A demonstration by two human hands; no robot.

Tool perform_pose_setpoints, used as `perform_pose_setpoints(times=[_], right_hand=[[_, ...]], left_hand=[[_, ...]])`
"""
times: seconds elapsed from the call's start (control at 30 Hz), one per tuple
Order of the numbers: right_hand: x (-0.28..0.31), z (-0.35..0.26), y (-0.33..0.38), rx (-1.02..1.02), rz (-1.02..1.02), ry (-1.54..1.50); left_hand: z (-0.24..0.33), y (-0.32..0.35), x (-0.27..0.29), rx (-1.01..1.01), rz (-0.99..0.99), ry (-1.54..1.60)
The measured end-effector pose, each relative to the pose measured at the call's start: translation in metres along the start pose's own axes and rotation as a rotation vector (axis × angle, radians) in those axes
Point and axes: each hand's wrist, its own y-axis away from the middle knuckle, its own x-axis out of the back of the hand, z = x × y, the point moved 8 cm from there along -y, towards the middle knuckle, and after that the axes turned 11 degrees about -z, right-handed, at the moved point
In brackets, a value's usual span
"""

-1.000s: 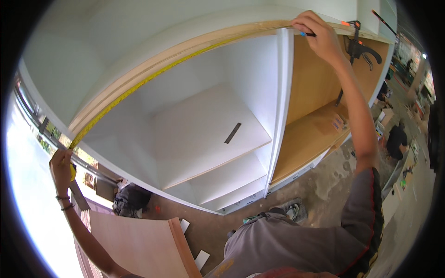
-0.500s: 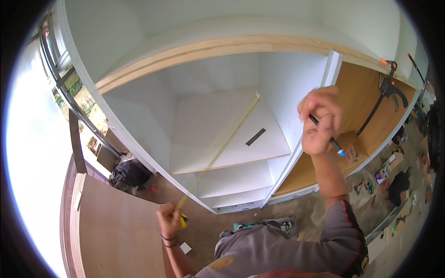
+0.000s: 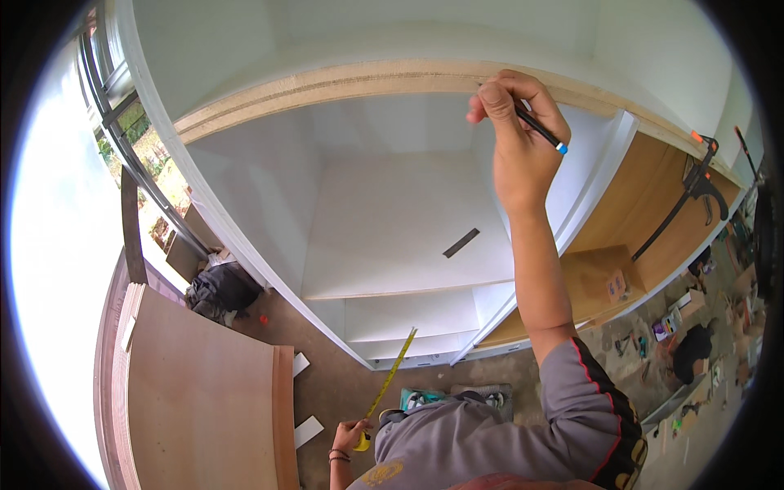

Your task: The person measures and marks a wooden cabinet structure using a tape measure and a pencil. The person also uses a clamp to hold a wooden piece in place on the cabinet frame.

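Pinching a black, blue-ended pencil (image 3: pixel 540 129), your right hand (image 3: pixel 527 135) is up at the wooden edge strip (image 3: pixel 359 82); contact is unclear. Your left hand (image 3: pixel 349 435), well below, grips a yellow tape measure (image 3: pixel 363 442), its extended blade (image 3: pixel 393 373) pointing up and away. Wooden panels (image 3: pixel 204 384) are left of that hand.

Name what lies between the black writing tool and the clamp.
In the head view, the white upright divider, then tan panelling, lies between the black writing tool in the right hand and the clamp.
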Motion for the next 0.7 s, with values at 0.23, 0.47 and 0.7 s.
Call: perform_pose_setpoints(times=[0.23,0.47,0.7], right_hand=[[0.009,-0.009,0.002,0.036,0.083,0.056],[-0.01,-0.012,-0.008,0.303,0.045,0.357],[-0.014,-0.003,-0.002,0.375,0.114,0.434]], left_hand=[[-0.095,-0.012,-0.007,0.282,0.055,-0.156],[-0.188,-0.043,-0.023,0.425,0.034,-0.217],[-0.185,-0.067,-0.021,0.427,-0.024,-0.409]])
